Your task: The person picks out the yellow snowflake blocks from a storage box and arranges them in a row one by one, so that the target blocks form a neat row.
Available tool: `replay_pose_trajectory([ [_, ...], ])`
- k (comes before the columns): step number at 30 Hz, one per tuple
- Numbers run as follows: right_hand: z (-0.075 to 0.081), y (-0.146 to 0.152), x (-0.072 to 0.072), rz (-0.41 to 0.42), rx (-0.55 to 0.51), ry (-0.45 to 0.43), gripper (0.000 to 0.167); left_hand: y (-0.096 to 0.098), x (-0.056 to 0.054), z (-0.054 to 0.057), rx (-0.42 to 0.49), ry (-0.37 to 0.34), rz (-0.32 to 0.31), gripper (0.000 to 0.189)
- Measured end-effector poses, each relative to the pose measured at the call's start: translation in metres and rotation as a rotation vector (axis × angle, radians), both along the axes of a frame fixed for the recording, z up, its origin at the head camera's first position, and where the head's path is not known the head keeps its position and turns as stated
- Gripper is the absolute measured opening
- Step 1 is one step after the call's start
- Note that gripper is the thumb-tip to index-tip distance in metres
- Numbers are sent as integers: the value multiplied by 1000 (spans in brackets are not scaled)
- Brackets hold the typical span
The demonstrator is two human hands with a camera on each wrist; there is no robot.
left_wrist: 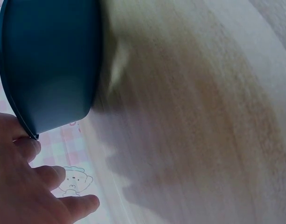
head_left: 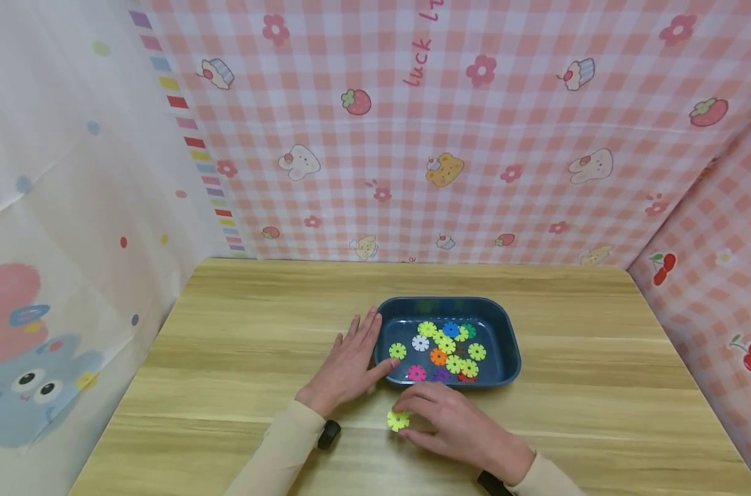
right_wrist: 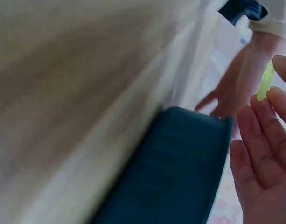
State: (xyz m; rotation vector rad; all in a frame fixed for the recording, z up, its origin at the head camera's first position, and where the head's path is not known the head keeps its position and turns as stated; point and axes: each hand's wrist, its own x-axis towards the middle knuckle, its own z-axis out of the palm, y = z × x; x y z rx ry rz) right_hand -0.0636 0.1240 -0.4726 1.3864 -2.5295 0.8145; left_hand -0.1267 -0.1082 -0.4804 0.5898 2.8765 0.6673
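Note:
My right hand (head_left: 453, 424) pinches a yellow-green notched plastic disc, a snowflake disc (head_left: 398, 420), between thumb and fingers just in front of the dark blue tray (head_left: 510, 324). In the right wrist view the disc (right_wrist: 266, 80) appears edge-on at the fingertips, while the other fingers extend beside it. My left hand (head_left: 344, 365) rests against the tray's left side with fingers spread and straight, the thumb reaching over the rim. From the left wrist view, those fingers (left_wrist: 52, 176) lie along the tray's outer wall (left_wrist: 49, 70). Inside the tray lie several loose snowflake discs (head_left: 453, 364).
The discs in the tray include white (head_left: 420, 343), blue (head_left: 451, 329), orange (head_left: 438, 356), and pink (head_left: 416, 373) ones. Under everything is a wood-grain table (head_left: 239, 386). A pink checked cloth (head_left: 400, 138) hangs behind it, with more printed cloth on both sides.

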Motion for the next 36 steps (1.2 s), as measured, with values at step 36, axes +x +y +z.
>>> replay_pose_trajectory([
  [36, -26, -21, -6, 110, 302, -6, 24, 1, 1, 0, 8, -18, 16, 92],
])
